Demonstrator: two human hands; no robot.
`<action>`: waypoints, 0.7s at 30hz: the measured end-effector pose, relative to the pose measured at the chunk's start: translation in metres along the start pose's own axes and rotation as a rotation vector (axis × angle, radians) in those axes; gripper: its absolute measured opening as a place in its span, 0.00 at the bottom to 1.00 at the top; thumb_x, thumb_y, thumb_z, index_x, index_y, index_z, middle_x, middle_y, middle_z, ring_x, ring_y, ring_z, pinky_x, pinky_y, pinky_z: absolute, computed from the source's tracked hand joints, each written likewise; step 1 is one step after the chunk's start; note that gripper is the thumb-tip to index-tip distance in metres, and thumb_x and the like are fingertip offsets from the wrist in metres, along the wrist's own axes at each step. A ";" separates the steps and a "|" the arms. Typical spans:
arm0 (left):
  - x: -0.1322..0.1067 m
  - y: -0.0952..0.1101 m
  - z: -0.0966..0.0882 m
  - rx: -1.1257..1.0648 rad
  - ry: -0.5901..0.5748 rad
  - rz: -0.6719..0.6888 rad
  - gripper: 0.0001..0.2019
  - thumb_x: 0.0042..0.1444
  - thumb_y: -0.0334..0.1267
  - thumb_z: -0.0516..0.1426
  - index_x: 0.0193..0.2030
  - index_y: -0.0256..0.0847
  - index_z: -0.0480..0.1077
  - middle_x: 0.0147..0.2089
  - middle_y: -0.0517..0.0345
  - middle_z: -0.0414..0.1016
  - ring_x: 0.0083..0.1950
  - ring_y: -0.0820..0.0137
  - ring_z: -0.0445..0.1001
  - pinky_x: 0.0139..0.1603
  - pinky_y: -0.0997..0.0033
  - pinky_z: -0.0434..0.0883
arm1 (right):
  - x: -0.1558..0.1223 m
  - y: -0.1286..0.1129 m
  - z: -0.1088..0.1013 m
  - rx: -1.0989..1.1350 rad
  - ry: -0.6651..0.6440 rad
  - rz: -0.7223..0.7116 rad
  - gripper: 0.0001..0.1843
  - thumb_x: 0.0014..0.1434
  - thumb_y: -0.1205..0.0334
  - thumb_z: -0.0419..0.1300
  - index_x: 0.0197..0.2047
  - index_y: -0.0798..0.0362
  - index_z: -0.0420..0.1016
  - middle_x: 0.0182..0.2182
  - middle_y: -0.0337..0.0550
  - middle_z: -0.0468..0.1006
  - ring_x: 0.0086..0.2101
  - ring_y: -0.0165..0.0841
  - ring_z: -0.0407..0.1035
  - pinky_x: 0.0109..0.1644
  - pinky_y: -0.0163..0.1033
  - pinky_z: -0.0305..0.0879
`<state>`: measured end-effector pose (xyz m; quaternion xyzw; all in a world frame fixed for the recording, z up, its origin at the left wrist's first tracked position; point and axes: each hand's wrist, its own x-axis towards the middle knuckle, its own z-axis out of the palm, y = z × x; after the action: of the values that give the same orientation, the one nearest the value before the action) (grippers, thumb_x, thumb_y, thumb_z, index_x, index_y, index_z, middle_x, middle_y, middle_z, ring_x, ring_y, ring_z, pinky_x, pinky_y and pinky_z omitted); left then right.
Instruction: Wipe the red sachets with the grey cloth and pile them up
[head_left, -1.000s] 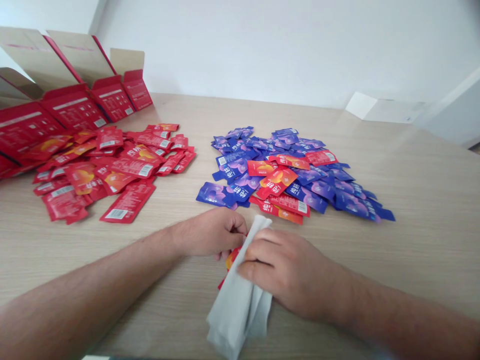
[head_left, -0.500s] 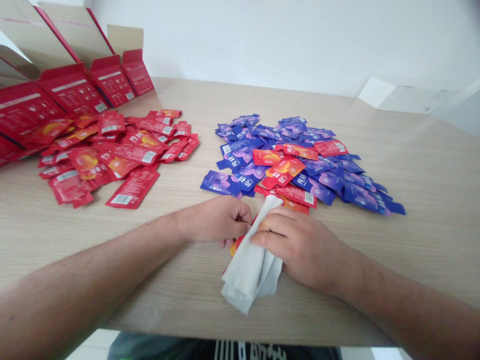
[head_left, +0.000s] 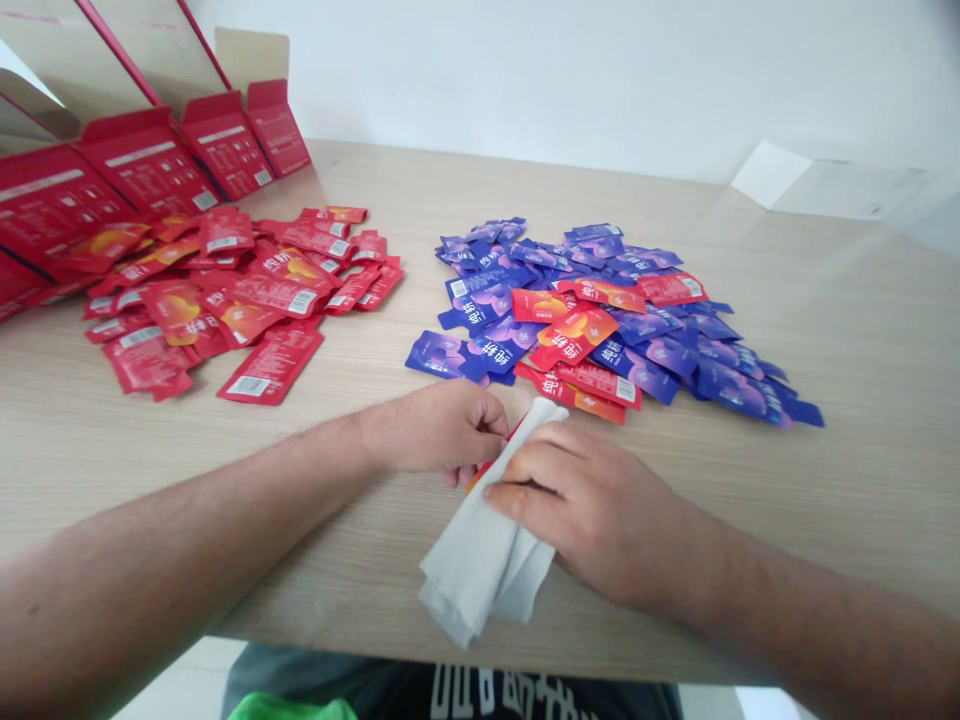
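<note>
My right hand (head_left: 585,500) is closed on a folded white tissue (head_left: 469,560), which lies slantwise across a red and orange sachet (head_left: 478,478). Most of that sachet is hidden beneath the tissue and my fingers. At its upper left edge, the curled fingers of my left hand (head_left: 450,435) pinch the sachet. Just beyond both hands, several red sachets (head_left: 574,335) rest on top of a pile of purple-blue sachets (head_left: 480,300).
A heap of red sachets (head_left: 259,290) lies at the left, in front of open red cartons (head_left: 150,165). At the back right a white folded card or box (head_left: 817,185) stands against the wall. The wooden table's (head_left: 337,630) near edge is close to my body.
The tissue in my right hand has slid down and left along the sachet, covering more of it. My left hand stays at about the same place. The view has shifted slightly.
</note>
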<state>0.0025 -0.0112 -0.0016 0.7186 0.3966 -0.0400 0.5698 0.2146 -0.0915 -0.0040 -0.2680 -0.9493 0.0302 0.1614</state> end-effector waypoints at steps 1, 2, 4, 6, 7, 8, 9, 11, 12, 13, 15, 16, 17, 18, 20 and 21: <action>0.000 0.000 0.000 0.001 -0.001 0.000 0.07 0.59 0.40 0.56 0.33 0.41 0.72 0.26 0.63 0.75 0.26 0.72 0.76 0.26 0.75 0.75 | 0.000 -0.001 0.000 0.011 -0.010 -0.012 0.12 0.72 0.63 0.56 0.54 0.53 0.79 0.44 0.48 0.79 0.45 0.41 0.69 0.50 0.48 0.68; 0.000 0.000 0.000 -0.003 0.000 0.002 0.07 0.59 0.39 0.56 0.33 0.41 0.72 0.26 0.63 0.75 0.26 0.72 0.77 0.26 0.75 0.75 | 0.000 -0.001 0.001 0.021 -0.012 -0.012 0.12 0.73 0.62 0.56 0.54 0.52 0.78 0.44 0.48 0.79 0.45 0.41 0.69 0.50 0.48 0.68; 0.000 0.001 -0.001 -0.024 0.005 0.007 0.06 0.59 0.38 0.56 0.33 0.41 0.72 0.25 0.63 0.75 0.26 0.72 0.77 0.26 0.76 0.75 | 0.001 0.001 0.002 0.030 -0.003 0.025 0.12 0.72 0.63 0.56 0.53 0.52 0.79 0.44 0.47 0.79 0.45 0.41 0.69 0.51 0.49 0.68; 0.001 0.000 -0.001 -0.050 0.006 0.015 0.06 0.59 0.37 0.55 0.33 0.40 0.72 0.25 0.63 0.74 0.26 0.73 0.77 0.26 0.76 0.75 | 0.001 0.003 0.002 0.024 0.018 0.064 0.12 0.72 0.63 0.56 0.52 0.52 0.79 0.43 0.48 0.79 0.45 0.42 0.68 0.51 0.49 0.68; 0.001 0.000 -0.001 -0.056 0.005 0.019 0.06 0.59 0.37 0.55 0.33 0.40 0.72 0.25 0.63 0.75 0.26 0.73 0.77 0.26 0.76 0.76 | 0.001 0.002 0.003 0.020 0.027 0.063 0.12 0.73 0.63 0.56 0.52 0.53 0.79 0.43 0.48 0.79 0.45 0.41 0.68 0.50 0.49 0.68; 0.001 0.000 -0.001 -0.054 0.002 0.023 0.07 0.59 0.37 0.55 0.33 0.40 0.72 0.25 0.63 0.75 0.25 0.74 0.76 0.26 0.76 0.76 | 0.002 0.002 0.003 0.017 0.032 0.045 0.12 0.73 0.63 0.55 0.53 0.53 0.79 0.44 0.47 0.79 0.45 0.41 0.68 0.50 0.49 0.68; 0.001 0.000 -0.001 -0.042 -0.001 0.025 0.07 0.59 0.37 0.55 0.32 0.40 0.72 0.25 0.63 0.75 0.25 0.74 0.76 0.26 0.76 0.75 | 0.002 0.001 0.004 0.020 0.029 0.017 0.12 0.73 0.63 0.55 0.53 0.53 0.79 0.44 0.47 0.79 0.45 0.41 0.68 0.50 0.49 0.68; 0.001 -0.001 -0.001 -0.015 -0.001 0.022 0.08 0.60 0.38 0.55 0.32 0.40 0.72 0.25 0.62 0.75 0.25 0.74 0.75 0.25 0.76 0.75 | 0.002 -0.001 0.004 0.035 0.018 -0.026 0.12 0.73 0.63 0.56 0.53 0.53 0.79 0.45 0.47 0.79 0.46 0.40 0.69 0.51 0.48 0.68; 0.001 -0.001 -0.001 -0.011 0.002 0.018 0.08 0.60 0.39 0.55 0.32 0.40 0.72 0.25 0.63 0.74 0.25 0.74 0.75 0.25 0.76 0.74 | 0.002 -0.001 0.004 0.040 0.013 -0.023 0.12 0.73 0.63 0.56 0.53 0.53 0.79 0.45 0.47 0.79 0.46 0.40 0.69 0.51 0.48 0.68; 0.001 -0.001 -0.001 -0.016 0.007 0.013 0.08 0.59 0.39 0.55 0.32 0.40 0.71 0.25 0.63 0.74 0.25 0.73 0.76 0.25 0.76 0.74 | 0.002 -0.001 0.004 0.042 0.013 -0.001 0.12 0.73 0.63 0.56 0.53 0.53 0.79 0.44 0.47 0.79 0.46 0.41 0.69 0.51 0.48 0.68; 0.001 -0.001 -0.001 -0.035 0.017 0.006 0.06 0.59 0.38 0.56 0.33 0.41 0.71 0.25 0.64 0.74 0.25 0.74 0.75 0.25 0.76 0.74 | 0.002 -0.001 0.004 0.036 0.027 0.066 0.12 0.72 0.64 0.56 0.52 0.52 0.79 0.44 0.48 0.79 0.45 0.41 0.68 0.51 0.49 0.68; 0.001 -0.002 -0.001 -0.038 0.017 0.006 0.06 0.58 0.38 0.56 0.33 0.41 0.72 0.25 0.64 0.74 0.24 0.74 0.75 0.25 0.76 0.74 | 0.001 0.000 0.004 0.030 0.035 0.085 0.12 0.72 0.64 0.56 0.52 0.52 0.79 0.43 0.48 0.79 0.45 0.42 0.68 0.51 0.49 0.67; 0.001 -0.002 -0.001 -0.038 0.016 0.006 0.05 0.58 0.38 0.56 0.33 0.41 0.72 0.25 0.64 0.74 0.24 0.74 0.75 0.25 0.76 0.74 | 0.001 -0.001 0.005 0.026 0.040 0.085 0.12 0.72 0.64 0.56 0.52 0.53 0.79 0.43 0.48 0.79 0.45 0.42 0.68 0.50 0.50 0.67; 0.001 -0.002 0.000 -0.035 0.014 0.006 0.06 0.59 0.38 0.56 0.33 0.41 0.72 0.25 0.64 0.74 0.24 0.74 0.75 0.25 0.76 0.74 | 0.002 -0.001 0.005 0.024 0.037 0.065 0.12 0.72 0.64 0.56 0.53 0.53 0.79 0.44 0.48 0.79 0.45 0.42 0.68 0.50 0.49 0.68; 0.001 -0.002 0.000 -0.036 0.008 0.003 0.07 0.59 0.40 0.56 0.33 0.41 0.71 0.25 0.63 0.75 0.25 0.74 0.75 0.26 0.77 0.74 | 0.002 -0.002 0.007 0.026 0.023 0.009 0.13 0.72 0.62 0.56 0.55 0.53 0.78 0.44 0.48 0.79 0.45 0.41 0.69 0.49 0.48 0.68; 0.001 -0.002 0.000 -0.038 0.006 0.000 0.08 0.60 0.40 0.57 0.33 0.41 0.71 0.25 0.63 0.75 0.25 0.74 0.75 0.26 0.77 0.74 | 0.002 -0.002 0.007 0.031 0.021 -0.005 0.13 0.72 0.62 0.57 0.55 0.52 0.79 0.44 0.48 0.79 0.45 0.41 0.69 0.49 0.48 0.68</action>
<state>0.0021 -0.0102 -0.0035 0.7078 0.3989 -0.0303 0.5822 0.2103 -0.0918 -0.0098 -0.2634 -0.9477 0.0418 0.1754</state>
